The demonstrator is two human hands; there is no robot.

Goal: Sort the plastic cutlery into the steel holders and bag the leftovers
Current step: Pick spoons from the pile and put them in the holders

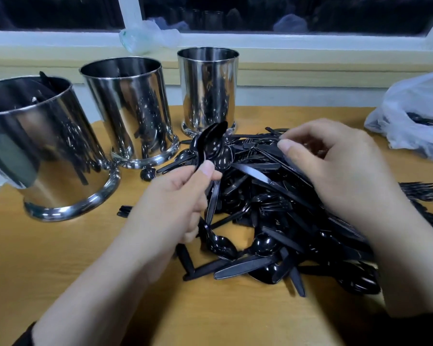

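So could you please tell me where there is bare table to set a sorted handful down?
Bare wood table lies in front of the nearest steel holder, left of the left hand, and along the near edge between the forearms. It is crowded from the centre to the right: the black cutlery pile runs under the right hand towards the plastic bag.

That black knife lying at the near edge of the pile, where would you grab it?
Probably by the handle of the knife, the narrow end pointing left onto the bare table. Come from the near left side: that end lies clear, while the blade end runs under spoons in the pile.
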